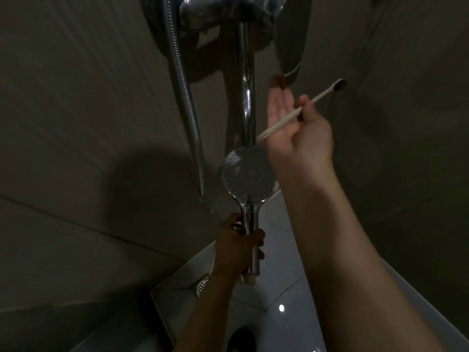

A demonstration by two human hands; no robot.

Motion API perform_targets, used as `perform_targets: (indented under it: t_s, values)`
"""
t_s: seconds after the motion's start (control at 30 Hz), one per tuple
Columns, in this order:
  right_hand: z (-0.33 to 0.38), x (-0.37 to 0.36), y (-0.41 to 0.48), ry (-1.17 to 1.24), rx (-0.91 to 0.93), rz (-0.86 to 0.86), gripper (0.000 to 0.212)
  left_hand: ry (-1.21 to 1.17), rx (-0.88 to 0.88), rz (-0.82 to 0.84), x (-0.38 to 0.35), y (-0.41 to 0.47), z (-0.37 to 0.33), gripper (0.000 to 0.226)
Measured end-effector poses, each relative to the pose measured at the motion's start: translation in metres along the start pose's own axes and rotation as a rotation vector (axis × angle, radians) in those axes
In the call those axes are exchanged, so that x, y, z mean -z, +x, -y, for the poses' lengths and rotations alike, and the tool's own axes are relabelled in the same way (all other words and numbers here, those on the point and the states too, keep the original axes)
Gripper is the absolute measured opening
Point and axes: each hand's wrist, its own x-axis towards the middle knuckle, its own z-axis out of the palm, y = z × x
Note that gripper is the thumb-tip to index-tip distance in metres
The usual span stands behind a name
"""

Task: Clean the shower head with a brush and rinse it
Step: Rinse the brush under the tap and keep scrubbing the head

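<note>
My left hand point(238, 246) grips the chrome handle of the round shower head point(250, 174), whose nozzle face is turned up towards me. The head sits just under the end of the chrome spout point(247, 97). My right hand point(297, 128) is raised above the head, palm up. Its thumb pinches a white toothbrush point(299, 110) across the palm. The brush's dark bristles point(341, 84) point up and to the right, away from the head. My fingertips reach up to the mixer lever point(289, 47).
A chrome mixer valve point(223, 13) is mounted on the dark tiled wall at the top. A ribbed metal hose point(185, 92) hangs down its left side. Below lie a glossy white tiled floor point(284, 288) and a round drain grate point(201, 285).
</note>
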Motion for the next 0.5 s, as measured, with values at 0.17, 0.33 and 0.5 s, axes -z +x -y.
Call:
perform_targets:
  t_s: [0.17,0.33,0.5]
  values:
    - [0.003,-0.010,-0.002,0.113,-0.004,-0.031,0.027,-0.005,-0.028,-0.007,-0.009,-0.004,-0.010,0.024]
    - [0.004,-0.010,-0.002,0.213,-0.028,-0.082,0.023,0.005,-0.086,0.015,-0.015,-0.011,-0.025,0.035]
    - [0.005,-0.008,-0.002,0.257,-0.041,-0.098,0.023,0.008,-0.096,0.023,-0.014,-0.012,-0.027,0.025]
